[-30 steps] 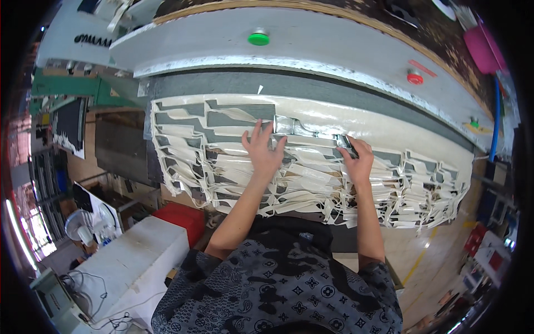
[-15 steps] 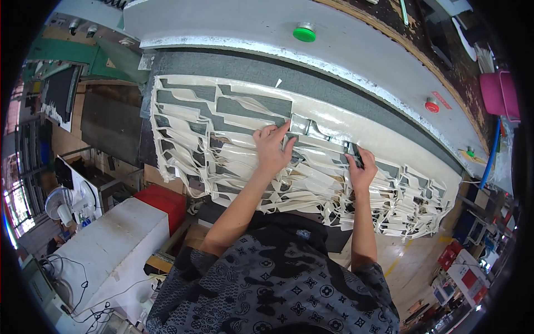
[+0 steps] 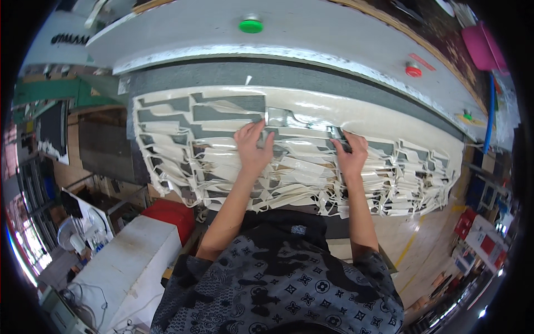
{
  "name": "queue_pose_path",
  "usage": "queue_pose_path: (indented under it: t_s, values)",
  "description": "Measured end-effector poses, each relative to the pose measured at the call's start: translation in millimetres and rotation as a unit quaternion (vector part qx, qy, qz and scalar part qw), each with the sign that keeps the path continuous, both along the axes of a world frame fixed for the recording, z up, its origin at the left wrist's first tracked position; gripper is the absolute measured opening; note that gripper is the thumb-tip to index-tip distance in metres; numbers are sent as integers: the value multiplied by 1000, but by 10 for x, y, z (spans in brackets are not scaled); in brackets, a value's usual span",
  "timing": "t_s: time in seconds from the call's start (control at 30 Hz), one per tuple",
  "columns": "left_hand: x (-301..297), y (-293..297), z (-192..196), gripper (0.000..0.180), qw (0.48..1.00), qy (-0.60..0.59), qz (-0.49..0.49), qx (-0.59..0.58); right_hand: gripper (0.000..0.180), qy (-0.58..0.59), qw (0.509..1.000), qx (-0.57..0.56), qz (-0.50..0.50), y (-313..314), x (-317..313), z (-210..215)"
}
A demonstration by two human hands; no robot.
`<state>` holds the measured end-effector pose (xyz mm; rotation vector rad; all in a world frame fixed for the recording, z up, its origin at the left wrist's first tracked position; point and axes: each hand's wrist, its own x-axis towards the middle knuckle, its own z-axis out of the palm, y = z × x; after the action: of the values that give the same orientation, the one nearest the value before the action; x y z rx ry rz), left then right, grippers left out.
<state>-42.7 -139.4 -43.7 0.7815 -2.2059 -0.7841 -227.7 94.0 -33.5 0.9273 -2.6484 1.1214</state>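
Observation:
A long, narrow metal cutting die [image 3: 286, 118] lies on a glossy cream sheet [image 3: 328, 103], along the edge of its uncut part. My left hand [image 3: 255, 147] is at the die's left end, index fingertip touching it, thumb and fingers spread apart. At the opposite end, my right hand [image 3: 352, 156] grips the die between thumb and fingers, beside a dark piece partly hidden by them. Nearer to me the sheet is a web of cut-out gaps and loose, tangled strips.
Under the sheet is a dark grey cutting board [image 3: 222, 71]. Beyond it runs a grey machine beam [image 3: 183, 42] with a green button [image 3: 251, 26] and a red button [image 3: 413, 71]. A pink bin [image 3: 484, 47] stands far right; a white box-shaped cabinet [image 3: 130, 250] is at near left.
The view has turned slightly, so the sheet and beam lie more level and further left. Both hands stay at the ends of the die, which looks unmoved on the sheet.

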Motion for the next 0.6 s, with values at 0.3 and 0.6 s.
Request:
queue_pose_path:
  t_s: [0.3,0.6]
  values:
    - [-6,45,-35,40,1000,1,23,7,42,-5,999,-41,-2,14,8,-2]
    - [42,23,-57,40,1000,1,11,2,38,37,998,-48,5,1,26,-84]
